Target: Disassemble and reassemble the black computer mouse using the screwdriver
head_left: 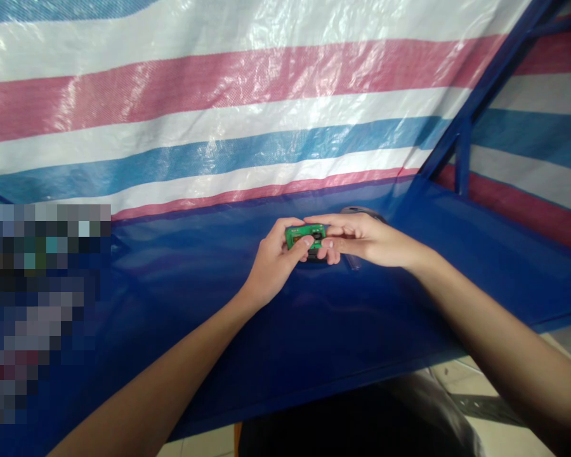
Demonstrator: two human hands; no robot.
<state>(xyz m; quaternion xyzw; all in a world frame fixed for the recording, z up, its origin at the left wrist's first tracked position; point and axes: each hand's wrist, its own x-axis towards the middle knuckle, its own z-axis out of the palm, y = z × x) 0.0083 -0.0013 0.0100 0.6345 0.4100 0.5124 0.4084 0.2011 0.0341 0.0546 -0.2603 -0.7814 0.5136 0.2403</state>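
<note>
A small green circuit board (318,230) is held up over the blue table, pinched between both hands. My left hand (278,254) grips its left side, with the thumb lying across the front face. The fingers of my right hand (356,238) close on the right side, thumb at the lower corner and index finger along the top edge. Just below the board a dark part (318,258) shows; whether it is joined to the board I cannot tell. Partly hidden behind my right hand lies a dark, curved object (361,211) of unclear kind.
The blue tabletop (209,254) stretches to both sides, its front edge close to my body. A striped plastic sheet (219,95) hangs behind it. Blue metal framing (464,155) stands at the right. The left edge of the view is blurred into blocks.
</note>
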